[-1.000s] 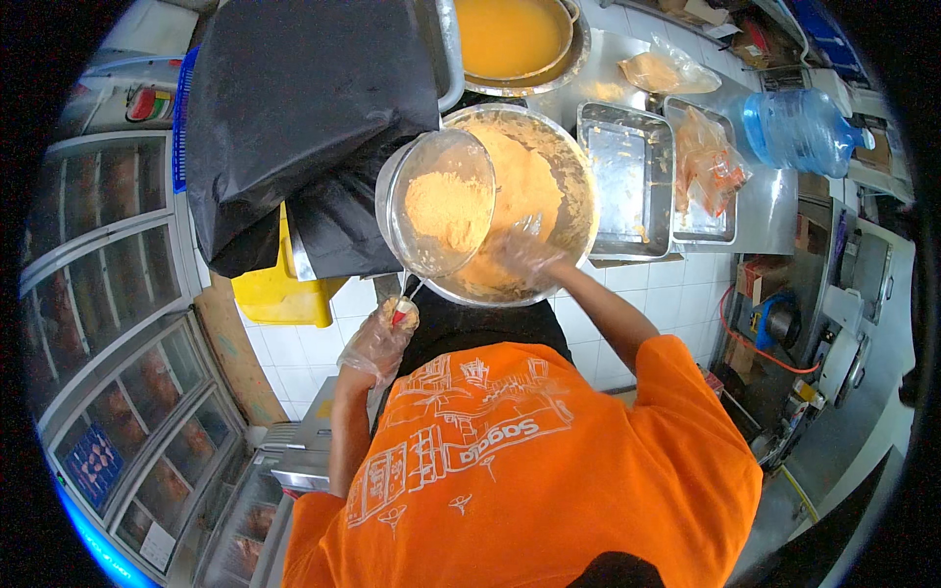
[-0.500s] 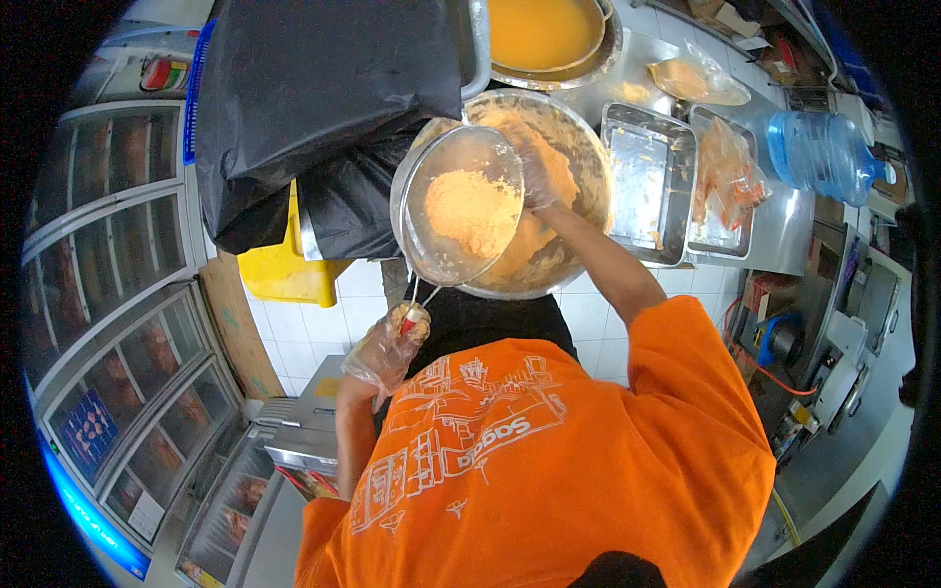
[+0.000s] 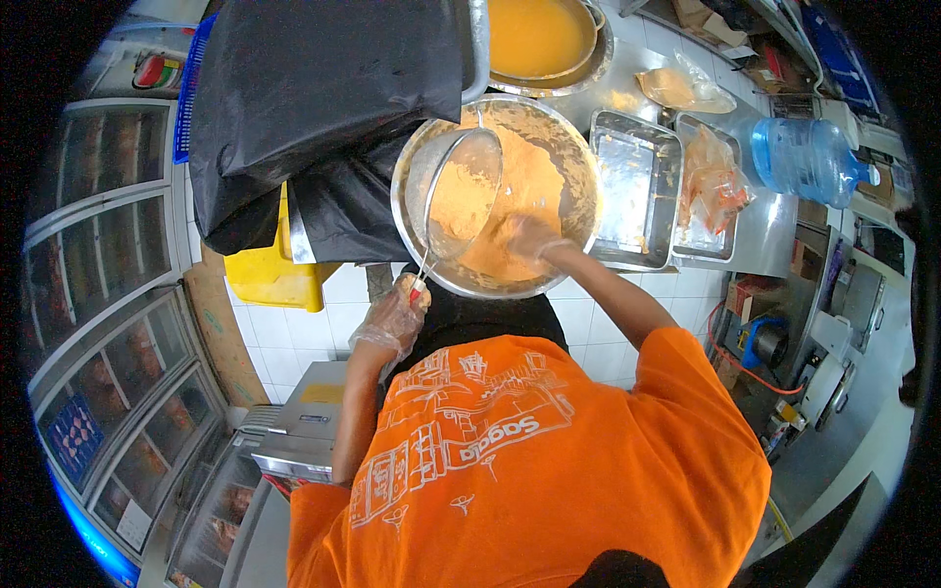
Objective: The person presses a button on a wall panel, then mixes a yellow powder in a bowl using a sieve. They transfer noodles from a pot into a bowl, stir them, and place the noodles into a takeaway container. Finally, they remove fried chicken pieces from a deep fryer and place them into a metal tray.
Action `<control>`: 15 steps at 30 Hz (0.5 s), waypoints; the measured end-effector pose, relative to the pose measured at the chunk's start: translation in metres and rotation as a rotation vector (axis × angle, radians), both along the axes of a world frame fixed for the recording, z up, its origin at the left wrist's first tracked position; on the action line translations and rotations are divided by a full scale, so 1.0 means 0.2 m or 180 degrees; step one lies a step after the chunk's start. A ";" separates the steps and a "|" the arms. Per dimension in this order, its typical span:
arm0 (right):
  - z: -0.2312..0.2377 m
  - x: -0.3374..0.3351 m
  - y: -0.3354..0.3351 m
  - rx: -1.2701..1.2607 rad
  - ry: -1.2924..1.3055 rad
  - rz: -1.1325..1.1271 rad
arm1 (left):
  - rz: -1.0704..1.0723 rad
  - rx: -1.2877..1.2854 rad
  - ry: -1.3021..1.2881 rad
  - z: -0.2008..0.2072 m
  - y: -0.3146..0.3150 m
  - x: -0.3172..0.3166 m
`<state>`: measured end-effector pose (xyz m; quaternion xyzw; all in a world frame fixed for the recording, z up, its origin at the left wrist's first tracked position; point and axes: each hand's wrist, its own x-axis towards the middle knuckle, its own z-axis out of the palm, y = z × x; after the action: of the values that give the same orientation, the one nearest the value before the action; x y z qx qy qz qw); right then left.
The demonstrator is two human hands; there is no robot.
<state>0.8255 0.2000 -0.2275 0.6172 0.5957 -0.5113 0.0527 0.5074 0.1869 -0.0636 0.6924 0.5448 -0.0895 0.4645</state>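
Observation:
A large steel bowl [image 3: 584, 192] holds orange-tinted flour [image 3: 534, 186] heaped across its middle. My left hand [image 3: 394, 318], in a clear plastic glove, is closed round the red-and-white handle of a round mesh sieve [image 3: 439, 157]. The sieve hangs tilted over the bowl's left half, with a mound of the same flour in its mesh. My right hand [image 3: 534, 242] is in the bowl at the near right, against the flour. Motion blur and the flour hide its fingers, so I cannot tell what they hold.
A pot of orange liquid [image 3: 539, 39] stands beyond the bowl. To the right are two steel trays [image 3: 635, 257], a plastic bag with orange contents [image 3: 711, 181] and a blue water jug [image 3: 806, 162]. A black cover [image 3: 323, 108] drapes over things at the left, above a yellow plastic item [image 3: 270, 279].
My right hand has moved from beside the sieve toward the bowl's near side. The sieve has tipped further onto its side, and its flour mound looks smaller.

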 end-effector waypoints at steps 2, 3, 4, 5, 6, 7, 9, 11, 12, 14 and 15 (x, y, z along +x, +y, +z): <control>0.13 0.05 0.06 -0.0465 0.0434 -0.1737 | -0.0104 0.0061 -0.0030 -0.05 0.03 0.01; 0.20 0.08 0.09 -0.0529 0.0787 -0.2069 | -0.0183 0.0088 -0.0078 -0.07 0.05 0.01; 0.26 0.13 0.13 -0.0591 0.1142 -0.2399 | -0.0220 0.0121 -0.0083 -0.09 0.06 0.01; 0.30 0.16 0.18 -0.0751 0.1714 -0.2558 | -0.0274 0.0103 -0.0242 -0.10 0.07 0.01; 0.33 0.18 0.20 0.0054 0.0846 -0.2015 | -0.0286 0.0090 -0.0357 -0.11 0.07 0.00; 0.33 0.19 0.21 0.0020 0.0218 -0.1078 | -0.0251 -0.0011 -0.0316 -0.12 0.07 0.00; 0.30 0.16 0.19 0.0198 -0.1054 0.0688 | -0.0170 0.0004 -0.0230 -0.11 0.06 -0.01; 0.21 0.06 0.08 -0.0039 -0.0799 0.1224 | -0.0195 -0.0016 -0.0118 -0.08 0.05 -0.02; 0.18 -0.01 0.01 0.0082 -0.0683 0.1395 | -0.0284 0.0001 -0.0128 -0.06 0.04 -0.03; 0.14 -0.06 -0.06 -0.0012 -0.0516 0.0922 | -0.0247 -0.0003 -0.0123 -0.03 0.04 -0.03; 0.14 -0.07 -0.08 -0.0224 -0.0461 0.0277 | -0.0122 -0.0024 -0.0109 -0.02 0.04 -0.03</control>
<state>0.8118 0.1849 -0.1986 0.6239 0.5983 -0.4831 0.1394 0.5019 0.1955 -0.0673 0.7024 0.5230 -0.0885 0.4745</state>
